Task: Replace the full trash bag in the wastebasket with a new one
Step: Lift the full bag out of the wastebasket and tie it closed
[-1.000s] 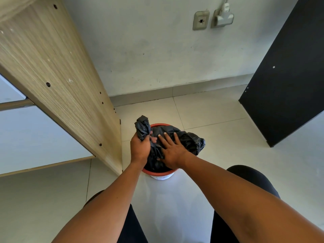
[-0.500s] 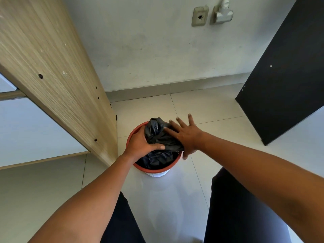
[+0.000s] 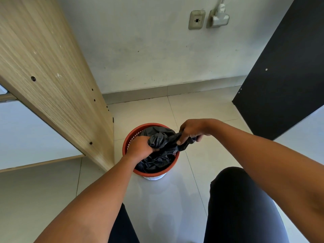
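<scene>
While curled tight, left hand (image 3: pixel 140 148) fingers gripping crumpled black plastic trash bag (image 3: pixel 161 155) inside round red wastebasket (image 3: pixel 130 135); right hand (image 3: pixel 192 130) fingers pinching bag's twisted end at right rim.

Wood panel (image 3: pixel 43 64) left, black panel (image 3: pixel 280 76) right (wall socket (image 3: pixel 196 20) above).

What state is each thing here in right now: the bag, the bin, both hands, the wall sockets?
black trash bag: inside the bin, top bunched, not lifted out.
wastebasket: upright on the floor, bag inside.
left hand: grips the bunched bag top.
right hand: grips a pulled-out bag end.
left wall socket: nothing plugged in.
right wall socket: white plug inserted.
</scene>
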`<state>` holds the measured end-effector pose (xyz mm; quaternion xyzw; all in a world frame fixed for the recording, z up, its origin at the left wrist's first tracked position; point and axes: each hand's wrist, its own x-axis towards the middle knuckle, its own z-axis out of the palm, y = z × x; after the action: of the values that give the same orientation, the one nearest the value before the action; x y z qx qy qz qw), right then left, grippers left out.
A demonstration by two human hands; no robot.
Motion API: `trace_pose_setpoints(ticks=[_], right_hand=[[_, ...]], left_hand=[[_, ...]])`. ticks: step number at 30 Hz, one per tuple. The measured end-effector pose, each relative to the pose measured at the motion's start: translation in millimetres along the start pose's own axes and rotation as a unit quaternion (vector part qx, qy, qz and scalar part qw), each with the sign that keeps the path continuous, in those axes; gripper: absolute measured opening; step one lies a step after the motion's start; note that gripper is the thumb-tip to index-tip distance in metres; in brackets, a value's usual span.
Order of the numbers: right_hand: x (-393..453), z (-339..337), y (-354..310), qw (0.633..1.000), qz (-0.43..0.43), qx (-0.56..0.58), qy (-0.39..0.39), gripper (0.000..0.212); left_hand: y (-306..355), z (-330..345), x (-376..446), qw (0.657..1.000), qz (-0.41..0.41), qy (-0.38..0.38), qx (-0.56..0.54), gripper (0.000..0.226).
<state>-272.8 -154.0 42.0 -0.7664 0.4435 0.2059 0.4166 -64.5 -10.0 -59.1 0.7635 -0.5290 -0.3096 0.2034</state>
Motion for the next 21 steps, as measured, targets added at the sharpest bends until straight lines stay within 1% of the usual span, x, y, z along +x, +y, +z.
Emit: trace_pose_setpoints(ticks=[1,2,3,4,6,7,8,9,10,11,12,13,14,15,16,18,19,21], right_hand=[[-2,-2,3,0.997,-0.020,0.070,-0.020,0.043],[-4,-3,5,0.986,-0.047,0.151,-0.044,0.043],[-4,-2,9,0.967,-0.077,0.233,-0.065,0.046],[-3,1,14,0.940,-0.108,0.313,-0.079,0.052],[3,11,24,0.876,-0.153,0.451,-0.082,0.075],[8,17,29,0.855,-0.162,0.489,-0.065,0.089],[10,25,31,0.850,-0.170,0.497,-0.039,0.100],[8,33,31,0.861,-0.176,0.477,-0.001,0.102],[11,45,32,0.883,-0.175,0.435,0.042,0.093],[10,57,30,0.907,-0.168,0.377,0.087,0.081],[12,70,28,0.927,-0.168,0.307,0.132,0.074],[15,83,25,0.940,-0.172,0.240,0.169,0.074],[22,92,23,0.941,-0.175,0.207,0.203,0.078],[26,98,18,0.936,-0.163,0.210,0.231,0.079],[31,102,12,0.921,-0.154,0.248,0.259,0.078],[34,103,-5,0.890,-0.124,0.340,0.277,0.071],[33,102,-14,0.873,-0.120,0.379,0.282,0.063],[33,102,-27,0.829,-0.123,0.468,0.280,0.046]], left_hand=[[-1,2,1,1.000,-0.005,0.011,0.000,0.020],[0,4,1,1.000,-0.008,0.022,0.001,0.014],[0,6,1,0.999,-0.011,0.033,0.003,0.009],[1,8,0,0.999,-0.015,0.040,-0.001,0.009],[1,10,0,0.999,-0.021,0.046,-0.013,0.015],[1,10,0,0.998,-0.024,0.046,-0.024,0.014],[0,9,-1,0.998,-0.025,0.047,-0.038,0.011],[-1,7,-1,0.997,-0.023,0.051,-0.054,0.010],[-1,6,-1,0.996,-0.023,0.057,-0.065,0.013],[-1,6,-2,0.995,-0.022,0.062,-0.075,0.016],[-1,5,-3,0.994,-0.024,0.068,-0.079,0.014],[-1,5,-3,0.994,-0.022,0.072,-0.080,0.012],[-2,6,-4,0.994,-0.023,0.072,-0.078,0.011],[-3,6,-4,0.995,-0.022,0.067,-0.077,0.009],[-3,7,-4,0.995,-0.019,0.060,-0.079,0.011],[-4,7,-6,0.995,-0.013,0.042,-0.094,0.032],[-2,6,-7,0.994,-0.012,0.039,-0.105,0.039],[1,4,-9,0.990,-0.006,0.036,-0.133,0.044]])
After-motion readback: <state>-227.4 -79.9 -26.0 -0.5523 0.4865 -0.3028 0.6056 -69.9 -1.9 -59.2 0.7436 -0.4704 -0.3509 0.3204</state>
